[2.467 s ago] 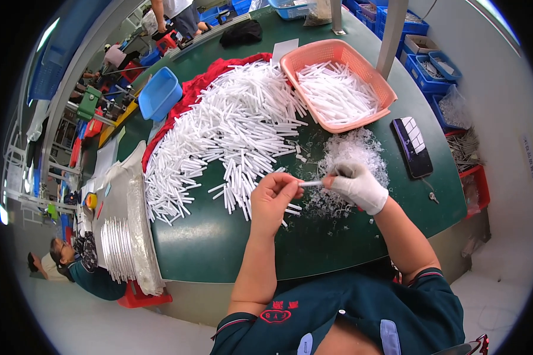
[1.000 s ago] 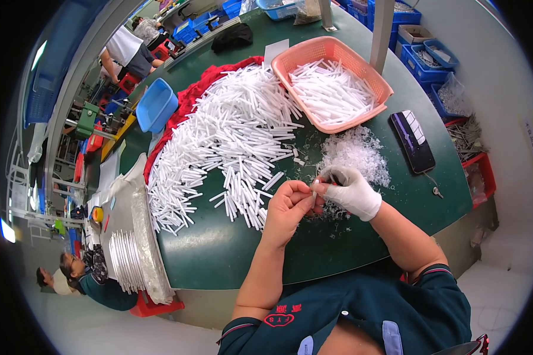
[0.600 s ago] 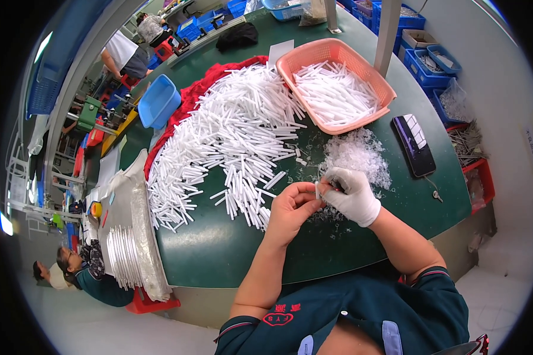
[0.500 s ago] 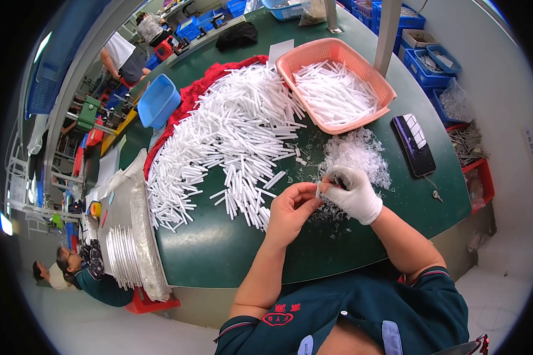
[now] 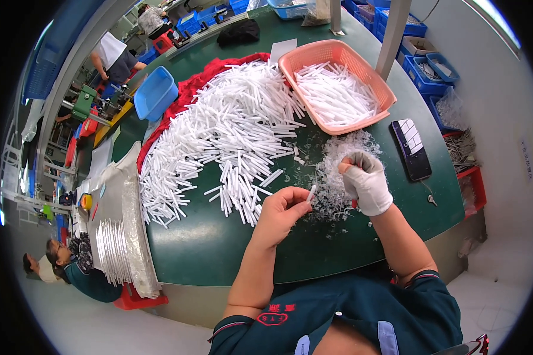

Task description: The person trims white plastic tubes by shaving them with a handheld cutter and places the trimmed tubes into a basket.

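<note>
Between the thumb and fingers of my left hand is a short white plastic tube, its end pointing up. My right hand, in a white glove with bare fingertips, is curled closed to the right of it, apart from the tube. A bit of red shows at the lower edge of that fist; the rest of what it holds is hidden. Below and around my right hand lies a heap of clear plastic trimmings. To the left spreads a big pile of white tubes. An orange basket beyond my hands holds more tubes.
A phone with a key on a cord lies at the right of the green table. Red cloth lies under the pile, beside a blue bin. Metal rods are at the left. A post stands behind the basket. Other people are farther off.
My hands have come apart. The right has moved up and right, away from the left, which now shows the white tube in its pinch.
</note>
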The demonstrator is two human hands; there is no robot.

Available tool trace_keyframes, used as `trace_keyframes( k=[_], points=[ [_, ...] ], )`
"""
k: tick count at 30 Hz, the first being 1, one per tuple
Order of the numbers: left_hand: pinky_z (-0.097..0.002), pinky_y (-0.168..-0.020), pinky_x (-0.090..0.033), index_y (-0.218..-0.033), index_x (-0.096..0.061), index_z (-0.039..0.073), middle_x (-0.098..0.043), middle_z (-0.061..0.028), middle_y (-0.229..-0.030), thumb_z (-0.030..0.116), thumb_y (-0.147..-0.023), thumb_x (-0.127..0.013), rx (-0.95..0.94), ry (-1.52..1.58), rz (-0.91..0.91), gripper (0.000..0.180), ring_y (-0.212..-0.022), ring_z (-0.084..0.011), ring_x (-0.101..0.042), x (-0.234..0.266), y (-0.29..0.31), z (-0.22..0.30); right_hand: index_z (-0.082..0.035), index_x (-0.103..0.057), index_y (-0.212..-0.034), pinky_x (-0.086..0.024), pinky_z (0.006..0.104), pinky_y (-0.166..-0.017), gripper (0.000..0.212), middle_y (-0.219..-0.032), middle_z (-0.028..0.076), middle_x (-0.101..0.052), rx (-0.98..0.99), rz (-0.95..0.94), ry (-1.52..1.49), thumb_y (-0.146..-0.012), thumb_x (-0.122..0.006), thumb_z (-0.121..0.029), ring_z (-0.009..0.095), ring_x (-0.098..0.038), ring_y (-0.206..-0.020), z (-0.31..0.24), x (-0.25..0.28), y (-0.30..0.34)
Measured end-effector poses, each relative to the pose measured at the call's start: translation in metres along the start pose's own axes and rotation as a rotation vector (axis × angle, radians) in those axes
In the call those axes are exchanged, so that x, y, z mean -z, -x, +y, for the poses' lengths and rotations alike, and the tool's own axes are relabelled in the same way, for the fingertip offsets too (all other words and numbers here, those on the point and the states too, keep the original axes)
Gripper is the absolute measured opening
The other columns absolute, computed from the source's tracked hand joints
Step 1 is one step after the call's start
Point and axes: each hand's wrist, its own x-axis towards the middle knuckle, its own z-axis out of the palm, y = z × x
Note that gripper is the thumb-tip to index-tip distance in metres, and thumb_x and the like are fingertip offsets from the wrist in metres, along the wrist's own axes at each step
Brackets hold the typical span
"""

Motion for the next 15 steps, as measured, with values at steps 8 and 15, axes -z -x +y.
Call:
trace_keyframes(
  k=[8, 15],
  points=[
    [-0.0203, -0.071, -0.044, -0.103, -0.059, -0.001, -0.062, -0.0033, -0.091, 0.004, -0.085, -0.058, 0.015, 0.064, -0.051, 0.019, -0.079, -0.0082, -0.058, 0.008, -0.002, -0.002, -0.006, -0.054, -0.075, -0.027, 0.0191, -0.044, 0.019, -0.060, -0.006, -0.045, 0.035, -0.005, 0.166, -0.082, -0.068, -0.016, 0.002, -0.037, -0.050, -0.016, 0.006, -0.004],
    [-0.0182, -0.065, -0.040, -0.102, -0.061, -0.001, -0.064, -0.0037, -0.085, 0.009, -0.085, -0.061, 0.024, 0.090, -0.051, 0.020, -0.075, -0.0070, -0.056, -0.002, -0.004, -0.001, 0.000, -0.061, -0.085, -0.039, 0.0210, -0.056, 0.019, -0.068, -0.002, -0.053, 0.138, -0.258, 0.452, -0.076, -0.072, -0.013, 0.006, -0.042, -0.061, 0.007, -0.005, -0.002]
  ],
)
